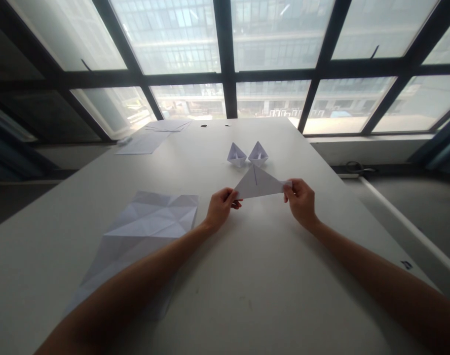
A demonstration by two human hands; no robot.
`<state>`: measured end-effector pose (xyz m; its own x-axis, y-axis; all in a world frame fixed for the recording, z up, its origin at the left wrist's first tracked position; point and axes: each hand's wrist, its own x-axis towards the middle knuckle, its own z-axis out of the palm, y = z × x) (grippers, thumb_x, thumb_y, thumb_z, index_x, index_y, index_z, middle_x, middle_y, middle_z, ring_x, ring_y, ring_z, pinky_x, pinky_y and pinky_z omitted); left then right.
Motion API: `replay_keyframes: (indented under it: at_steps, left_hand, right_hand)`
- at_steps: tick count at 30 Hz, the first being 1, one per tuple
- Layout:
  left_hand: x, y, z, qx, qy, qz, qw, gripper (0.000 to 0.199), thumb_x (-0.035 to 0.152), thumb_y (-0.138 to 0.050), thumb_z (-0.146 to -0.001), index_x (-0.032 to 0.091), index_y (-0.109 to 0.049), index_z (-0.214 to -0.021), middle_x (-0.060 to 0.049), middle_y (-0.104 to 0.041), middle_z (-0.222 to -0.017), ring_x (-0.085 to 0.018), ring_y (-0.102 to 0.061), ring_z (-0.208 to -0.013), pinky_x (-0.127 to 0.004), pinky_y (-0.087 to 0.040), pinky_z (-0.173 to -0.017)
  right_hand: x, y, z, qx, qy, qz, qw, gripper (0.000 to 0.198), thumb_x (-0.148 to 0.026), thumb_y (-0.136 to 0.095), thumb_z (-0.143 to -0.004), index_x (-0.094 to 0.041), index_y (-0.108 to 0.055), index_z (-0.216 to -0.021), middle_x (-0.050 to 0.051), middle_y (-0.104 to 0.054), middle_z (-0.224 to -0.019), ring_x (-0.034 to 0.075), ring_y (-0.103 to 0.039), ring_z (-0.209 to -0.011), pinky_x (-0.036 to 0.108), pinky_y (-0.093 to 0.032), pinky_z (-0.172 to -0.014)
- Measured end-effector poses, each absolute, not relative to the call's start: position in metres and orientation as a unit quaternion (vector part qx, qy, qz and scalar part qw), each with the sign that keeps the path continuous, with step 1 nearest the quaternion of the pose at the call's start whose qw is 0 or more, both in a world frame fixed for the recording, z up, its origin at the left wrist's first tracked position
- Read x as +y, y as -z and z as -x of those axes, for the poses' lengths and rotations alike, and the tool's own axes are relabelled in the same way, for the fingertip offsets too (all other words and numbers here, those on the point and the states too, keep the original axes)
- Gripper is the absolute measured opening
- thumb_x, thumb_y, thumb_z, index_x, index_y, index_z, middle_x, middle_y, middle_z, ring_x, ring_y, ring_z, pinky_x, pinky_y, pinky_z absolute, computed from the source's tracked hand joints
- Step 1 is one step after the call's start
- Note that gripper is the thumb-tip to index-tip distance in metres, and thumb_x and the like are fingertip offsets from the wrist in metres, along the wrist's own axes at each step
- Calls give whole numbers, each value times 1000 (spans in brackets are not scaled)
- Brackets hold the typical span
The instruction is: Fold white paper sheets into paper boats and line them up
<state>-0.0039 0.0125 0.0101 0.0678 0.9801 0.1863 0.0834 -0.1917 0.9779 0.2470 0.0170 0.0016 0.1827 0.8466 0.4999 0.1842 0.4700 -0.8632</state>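
Observation:
A folded white paper triangle [260, 183] is stretched between my two hands above the table, its peak pointing away from me and a dark slit running down from the tip. My left hand [222, 204] pinches its left corner between thumb and fingers. At the opposite corner, my right hand [301, 198] grips the paper the same way. Just beyond the triangle stand two white paper boats, the left boat [237, 156] and the right boat [258, 155], side by side and upright. Left of my left hand lies an unfolded, creased paper sheet [151, 217], partly covered by my forearm.
The white table [240, 276] reaches to the large windows. At its far left lie flat paper sheets [147, 143] with a small crumpled whitish item [124, 141] beside them. A dark round hole [204, 126] shows near the far edge. A white rail [406, 217] runs along the right.

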Motion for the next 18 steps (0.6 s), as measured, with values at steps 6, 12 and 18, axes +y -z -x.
replay_keyframes:
  at_steps: [6, 12, 18]
  left_hand:
    - [13, -10, 4, 451, -491, -603, 438, 44, 58, -65, -82, 14, -65, -80, -7, -71, -77, -15, -63, -63, -26, -51, -57]
    - [14, -8, 5, 447, -488, -602, 447, 42, 56, -64, -84, 14, -67, -84, -9, -72, -80, -18, -67, -72, -27, -52, -65]
    - [16, -9, 8, 464, -496, -622, 389, 36, 51, -65, -83, 16, -72, -80, -5, -69, -82, -17, -62, -77, -26, -48, -70]
  right_hand:
    - [21, 0, -245, -499, -338, 406, 687, 27, -34, -68, -84, -24, -52, -102, -8, -58, -58, 13, -55, -46, 24, -43, -43]
    - [24, 2, -246, -519, -327, 455, 646, 26, -39, -70, -81, -16, -68, -94, -2, -60, -61, 14, -56, -54, 29, -48, -54]
    - [26, 3, -249, -561, -271, 474, 622, 23, -41, -70, -79, -18, -70, -75, 3, -64, -80, 14, -54, -65, 26, -44, -55]
